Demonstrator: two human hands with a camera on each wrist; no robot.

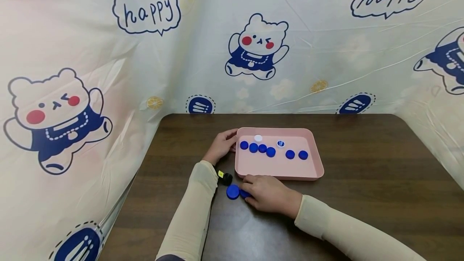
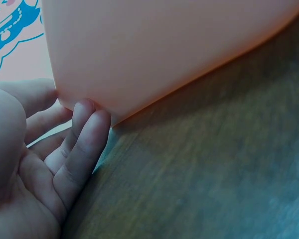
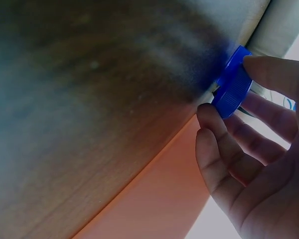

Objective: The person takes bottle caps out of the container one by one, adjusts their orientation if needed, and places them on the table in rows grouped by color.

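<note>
A pink tray [image 1: 286,168] lies on the table with several blue bottle caps [image 1: 270,152], a white disc [image 1: 258,138] and a white disc with a blue print [image 1: 280,143] inside. At the tray's left side, my left hand [image 1: 220,146] grips the edge; the left wrist view shows its fingers [image 2: 82,149] against the tray wall [image 2: 139,55]. In front of the tray, my right hand [image 1: 270,194] pinches a ribbed blue bottle cap [image 3: 231,94] between thumb and fingers. Just left of it, another blue cap [image 1: 233,191] sits on the table.
The brown wooden table [image 1: 377,188] extends around the tray. A black wrist camera with a yellow sticker [image 1: 224,177] is by my left wrist, close to the loose cap. A printed cloth [image 1: 311,51] hangs behind and beside the table.
</note>
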